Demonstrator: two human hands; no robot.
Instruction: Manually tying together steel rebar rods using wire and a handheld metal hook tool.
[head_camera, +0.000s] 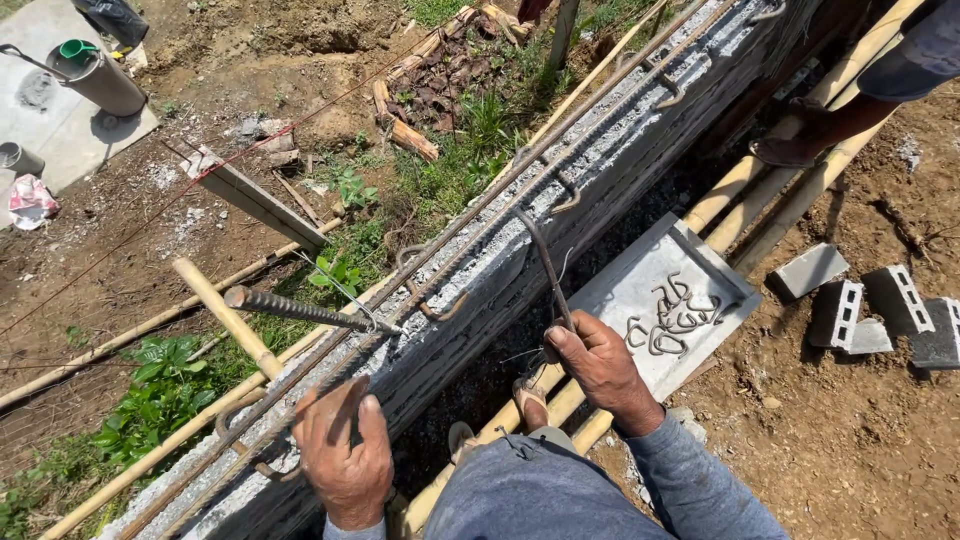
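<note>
The far end of the block wall (600, 170) is cut off by the top edge. A second person (890, 70) is cropped at the top right corner; only a leg and sandalled foot are seen. The lower part of the metal rod (548, 270) is concealed within the right hand (600, 365).

A rough, grey concrete block wall (600, 170) carries long ribbed steel rebar (480, 225), dull and rust-brown. The right hand (600, 370) grips a thin bent steel rod (545, 265), dark and matt. The left hand (345, 455) rests on the rusty bars. Smooth, pale yellow bamboo poles (800, 185) run beside the wall. A flat grey tray (620, 290) of dusty sheet metal holds curled steel hooks (675, 315). Broken grey concrete blocks (880, 315) lie on crumbly brown soil. The sleeves are soft grey cloth.
</note>
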